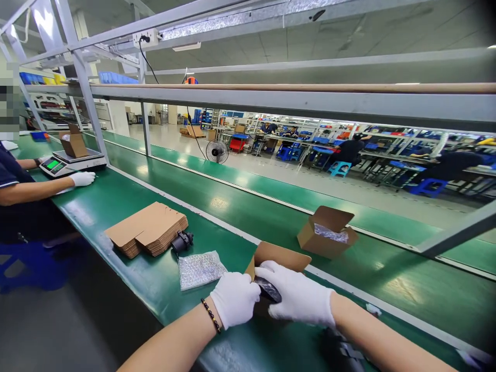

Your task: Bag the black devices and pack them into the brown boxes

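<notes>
- My L hand (235, 299), white knit glove, lower ctr of frame: fingers curled & pressed tog. at L side of open brown cardboard box (282, 254); can't tell if tips pinch card or contents.
- My R hand (298, 293), white knit glove, just right of it: fingers arched over shiny black rounded item (268, 289), thumb below, gripping it.
- Black item sits at box mouth, partly hidden by both hands; box lid flap up behind.
- Silvery bubble-wrap pouch (201, 269) flat on green work surface (143, 268), left of L hand.
- Black ribbed plastic part (182, 242) just above pouch, next to stack of flat brown cartons (155, 227), ctr-left.
- 2nd open brown box w/ bubble wrap inside (327, 237), right of ctr, beyond white strip.
- Dark item (343, 351), bottom edge under R forearm, blurred.
- Far left: co-worker's gloved hand (82, 179) near white digital scale (73, 164), small open carton (74, 144) on top.
</notes>
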Demonstrator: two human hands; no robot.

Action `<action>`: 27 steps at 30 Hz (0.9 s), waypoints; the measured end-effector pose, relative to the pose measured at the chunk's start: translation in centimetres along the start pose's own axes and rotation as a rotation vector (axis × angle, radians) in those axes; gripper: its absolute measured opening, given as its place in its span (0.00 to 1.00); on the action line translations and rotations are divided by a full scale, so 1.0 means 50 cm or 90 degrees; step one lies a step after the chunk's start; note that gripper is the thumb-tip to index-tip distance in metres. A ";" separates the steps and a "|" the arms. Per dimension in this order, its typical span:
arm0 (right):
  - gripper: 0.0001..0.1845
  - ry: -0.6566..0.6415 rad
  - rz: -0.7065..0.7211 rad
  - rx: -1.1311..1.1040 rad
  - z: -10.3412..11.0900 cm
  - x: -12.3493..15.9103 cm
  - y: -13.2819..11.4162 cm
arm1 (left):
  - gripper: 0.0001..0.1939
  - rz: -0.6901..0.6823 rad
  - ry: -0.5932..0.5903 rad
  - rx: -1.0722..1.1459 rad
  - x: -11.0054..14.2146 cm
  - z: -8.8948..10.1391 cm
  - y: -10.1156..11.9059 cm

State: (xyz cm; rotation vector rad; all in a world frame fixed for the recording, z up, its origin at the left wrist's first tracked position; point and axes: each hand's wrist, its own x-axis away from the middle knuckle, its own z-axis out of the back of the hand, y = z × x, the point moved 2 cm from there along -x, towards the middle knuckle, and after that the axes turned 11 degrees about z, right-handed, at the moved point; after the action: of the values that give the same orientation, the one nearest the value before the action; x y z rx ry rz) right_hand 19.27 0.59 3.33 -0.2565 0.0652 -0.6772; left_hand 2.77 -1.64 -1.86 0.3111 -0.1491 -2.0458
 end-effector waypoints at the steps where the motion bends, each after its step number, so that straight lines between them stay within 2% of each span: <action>1: 0.35 0.013 -0.014 -0.006 0.005 0.010 0.006 | 0.11 -0.003 0.007 0.000 -0.001 0.001 -0.001; 2: 0.43 0.028 -0.048 -0.005 0.010 0.020 0.014 | 0.10 -0.009 0.011 0.001 -0.002 0.003 -0.002; 3: 0.46 0.037 -0.091 0.003 0.014 0.027 0.022 | 0.10 -0.018 0.012 0.003 -0.004 0.004 -0.003; 4: 0.43 0.039 -0.130 0.018 0.016 0.032 0.028 | 0.08 -0.030 0.010 0.007 -0.006 0.004 -0.004; 6: 0.30 0.011 -0.148 0.055 0.013 0.026 0.030 | 0.07 -0.052 -0.001 0.012 -0.013 0.004 -0.006; 8: 0.18 -0.048 -0.061 0.069 0.002 0.004 0.021 | 0.07 -0.069 -0.013 0.003 -0.019 0.001 -0.008; 9: 0.16 -0.077 -0.001 0.061 -0.004 -0.008 0.015 | 0.07 -0.072 -0.015 -0.006 -0.020 -0.001 -0.008; 11: 0.15 -0.121 0.091 0.028 -0.011 -0.021 0.008 | 0.08 -0.068 -0.009 -0.024 -0.018 -0.002 -0.009; 13: 0.19 -0.138 0.115 -0.010 -0.007 -0.016 0.007 | 0.09 -0.046 0.004 -0.030 -0.012 0.004 -0.008; 16: 0.20 -0.139 0.006 0.043 0.007 0.014 0.014 | 0.08 0.020 0.073 -0.015 -0.003 0.031 -0.003; 17: 0.18 -0.148 -0.029 0.091 0.009 0.023 0.014 | 0.11 0.023 0.107 -0.012 -0.002 0.041 0.003; 19: 0.15 -0.192 -0.047 0.195 0.007 0.032 0.013 | 0.20 -0.030 0.156 -0.027 -0.005 0.052 0.023; 20: 0.15 -0.214 -0.035 0.229 0.002 0.031 0.011 | 0.23 -0.069 0.163 -0.052 -0.009 0.049 0.037; 22: 0.16 -0.227 -0.025 0.264 -0.009 0.021 0.009 | 0.22 -0.112 0.159 -0.127 -0.019 0.026 0.063; 25: 0.13 -0.182 -0.089 0.296 -0.027 0.007 0.009 | 0.18 -0.068 0.189 -0.190 -0.034 -0.018 0.089; 27: 0.15 -0.130 -0.130 0.323 -0.050 0.007 0.001 | 0.19 -0.058 0.214 -0.181 -0.042 -0.033 0.092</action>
State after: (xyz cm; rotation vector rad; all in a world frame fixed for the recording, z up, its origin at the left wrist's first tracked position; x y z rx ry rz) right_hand 19.21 -0.15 0.91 0.1594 -0.3297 -0.8417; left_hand 8.09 -1.94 -2.03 0.4830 0.3639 -2.0397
